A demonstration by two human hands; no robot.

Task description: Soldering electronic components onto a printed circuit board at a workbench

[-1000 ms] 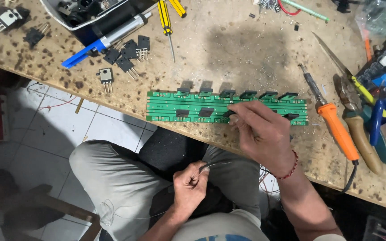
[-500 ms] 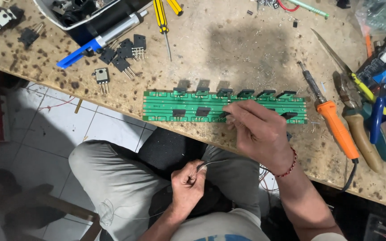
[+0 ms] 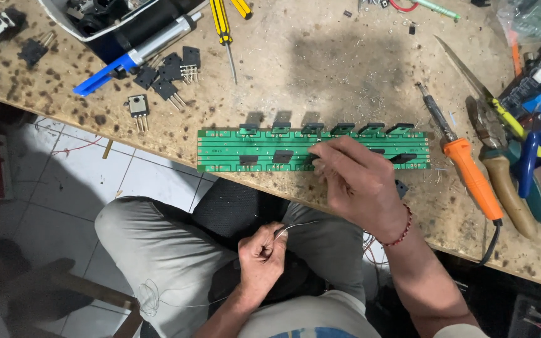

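Observation:
A long green circuit board (image 3: 233, 150) lies near the front edge of the worn workbench (image 3: 320, 69), with several black transistors standing along its far edge. My right hand (image 3: 355, 181) rests on the board's middle, fingertips pinched on a black component there. My left hand (image 3: 259, 253) is down over my lap, closed on a thin solder wire (image 3: 298, 225) that sticks out toward the right and trails off to the left.
An orange-handled soldering iron (image 3: 464, 166) lies right of the board, pliers and cutters (image 3: 527, 163) beyond it. Loose black transistors (image 3: 164, 81), a blue-tipped desoldering pump (image 3: 133, 56) and yellow screwdrivers (image 3: 221, 22) lie at the back left. Tiled floor (image 3: 64, 181) shows below the bench.
My right hand has stayed on the board's middle, its fingers shifting slightly. My left hand keeps the solder wire over my lap.

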